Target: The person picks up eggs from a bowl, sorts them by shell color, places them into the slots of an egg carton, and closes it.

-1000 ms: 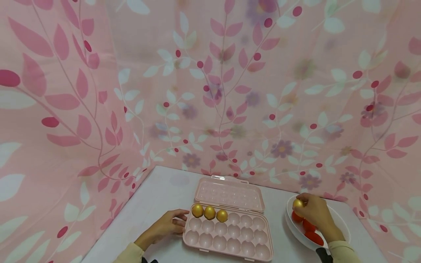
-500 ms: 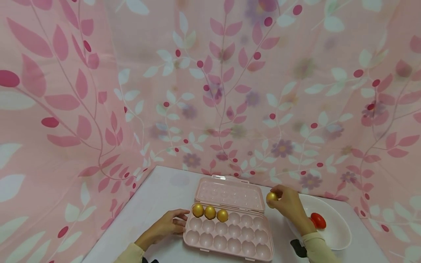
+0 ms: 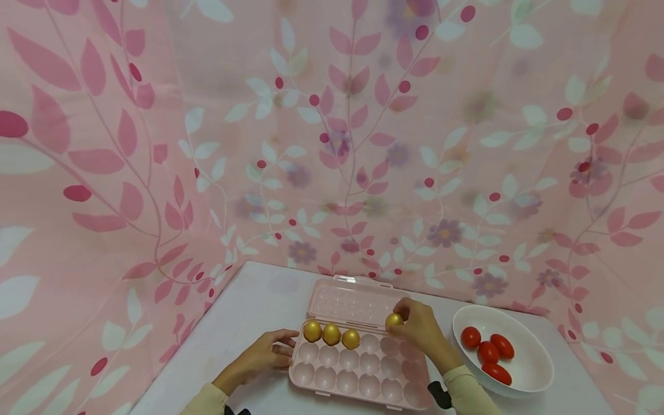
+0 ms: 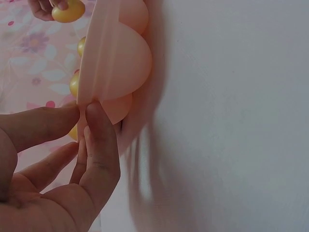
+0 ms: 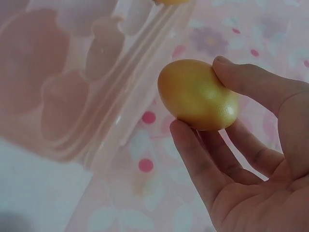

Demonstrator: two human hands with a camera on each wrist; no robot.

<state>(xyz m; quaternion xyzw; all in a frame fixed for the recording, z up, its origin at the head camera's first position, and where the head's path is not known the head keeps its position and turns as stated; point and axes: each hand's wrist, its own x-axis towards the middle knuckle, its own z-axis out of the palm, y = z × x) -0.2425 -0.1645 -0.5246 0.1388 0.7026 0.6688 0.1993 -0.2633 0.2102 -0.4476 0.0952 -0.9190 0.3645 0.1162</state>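
1. Locating the work first, we find the smooth golden egg (image 3: 394, 321) in our right hand (image 3: 420, 325), pinched between thumb and fingertips. In the right wrist view it is apart from the pale pink moulded plastic egg tray (image 3: 348, 361).
2. We take the governing relation to be that of egg to vacant round cup (image 3: 369, 344), fourth from the left in the back row. From the egg, this cup lies to our left and slightly toward the body.
3. We read the egg's long axis in the right wrist view as slanting from upper left to lower right. We cannot tell its height above the tray.
4. We note that the right hand is nearer to the cup. Our left hand (image 3: 264, 356) pinches the tray's left rim between thumb and finger; we judge that this steadies it.
5. We check clearance against the three golden eggs (image 3: 331, 334) at the row's left end. The third adjoins the vacant cup and, we judge, could be knocked by a low approach.
6. Behind, we see the pink plastic lid (image 3: 353, 300) lying open.
7. To the right, we see a white oval bowl (image 3: 534, 369) holding four glossy red rounded pieces (image 3: 488, 353), outside the leftward path.
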